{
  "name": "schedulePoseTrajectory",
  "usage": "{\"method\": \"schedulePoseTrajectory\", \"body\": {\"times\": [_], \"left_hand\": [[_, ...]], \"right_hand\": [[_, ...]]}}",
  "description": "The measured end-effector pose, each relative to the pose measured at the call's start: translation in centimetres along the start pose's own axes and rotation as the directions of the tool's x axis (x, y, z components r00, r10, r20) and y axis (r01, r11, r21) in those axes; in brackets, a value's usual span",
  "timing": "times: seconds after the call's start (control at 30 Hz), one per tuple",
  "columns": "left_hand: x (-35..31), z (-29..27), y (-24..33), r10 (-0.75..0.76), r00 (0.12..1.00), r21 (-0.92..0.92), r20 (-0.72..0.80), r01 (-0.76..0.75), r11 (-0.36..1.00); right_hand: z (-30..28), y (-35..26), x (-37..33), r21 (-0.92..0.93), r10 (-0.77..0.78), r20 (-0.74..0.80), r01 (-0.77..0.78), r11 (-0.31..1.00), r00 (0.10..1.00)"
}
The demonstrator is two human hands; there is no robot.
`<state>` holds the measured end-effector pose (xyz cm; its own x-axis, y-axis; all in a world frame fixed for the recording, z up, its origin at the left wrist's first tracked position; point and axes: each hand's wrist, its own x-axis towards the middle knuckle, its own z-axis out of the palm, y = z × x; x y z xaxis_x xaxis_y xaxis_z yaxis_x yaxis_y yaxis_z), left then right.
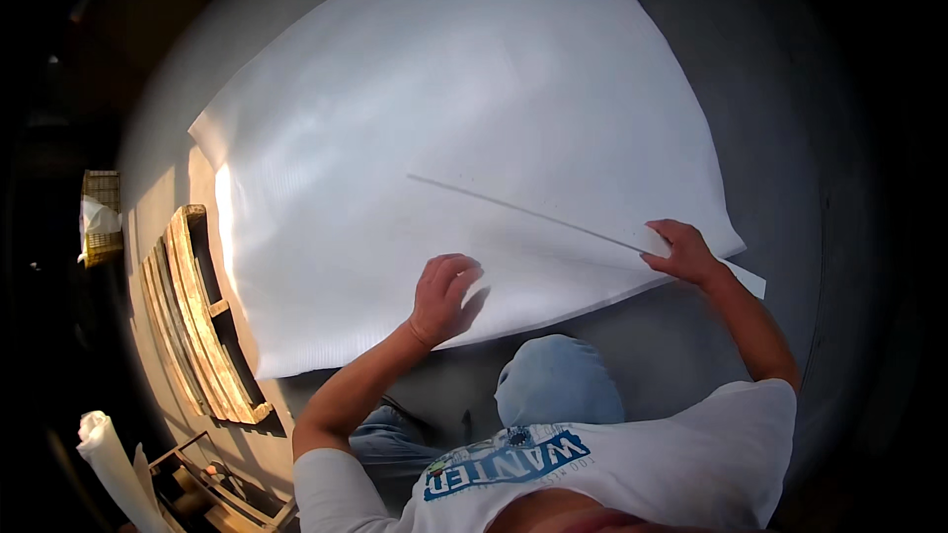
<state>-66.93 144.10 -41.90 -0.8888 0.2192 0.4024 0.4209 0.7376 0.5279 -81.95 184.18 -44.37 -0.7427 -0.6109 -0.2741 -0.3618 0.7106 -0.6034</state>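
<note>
A large white sheet [464, 89], smooth and thin like foam, spreads over the floor in front of me. Across its near right part runs a long thin grey strip [528, 210], slanting down toward the right. At that strip's right end my right hand [683, 252] has its thumb and fingers bent around it, close to the sheet's near edge. My left hand [446, 298] hovers over the near edge with loosely curved fingers and nothing visible in them. Just beyond my right wrist, a white flat end [746, 279] sticks out; whether it belongs to the strip I cannot tell.
A wooden pallet [202, 316] lies left of the sheet, with another wooden frame [222, 494] nearer me. Beside that frame is a white roll [120, 469]. A yellow basket [102, 247] stands at the far left. My bent knee [558, 380] is close to the sheet's near edge.
</note>
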Motion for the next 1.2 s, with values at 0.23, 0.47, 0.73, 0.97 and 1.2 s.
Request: {"method": "schedulePoseTrajectory", "body": {"times": [0.23,0.47,0.73,0.97,1.2], "left_hand": [[-5.8,8.8,4.3,-0.101,0.866,0.145,0.491,0.034,0.989],[-4.9,11.1,1.2,-0.455,0.81,0.301,0.369,0.359,0.883],[-9.1,12.5,-1.0,-0.511,0.813,0.437,0.279,0.366,0.821],[-9.3,12.5,-3.0,-0.53,0.817,0.516,0.227,0.361,0.777],[-6.7,8.7,1.4,-0.253,0.825,0.157,0.505,0.2,0.967]], "right_hand": [[-13.9,-4.2,23.6,-0.608,-0.286,-0.456,-0.06,0.791,0.843],[-17.0,-17.0,37.9,-0.744,-0.239,-0.539,-0.324,0.584,0.808],[-17.4,-16.4,43.7,-0.889,-0.195,-0.399,-0.325,0.324,0.896],[-16.8,-15.9,41.5,-0.843,-0.159,-0.451,-0.36,0.4,0.878],[-17.2,-11.8,38.1,-0.522,-0.057,-0.621,-0.357,0.775,0.782]]}}
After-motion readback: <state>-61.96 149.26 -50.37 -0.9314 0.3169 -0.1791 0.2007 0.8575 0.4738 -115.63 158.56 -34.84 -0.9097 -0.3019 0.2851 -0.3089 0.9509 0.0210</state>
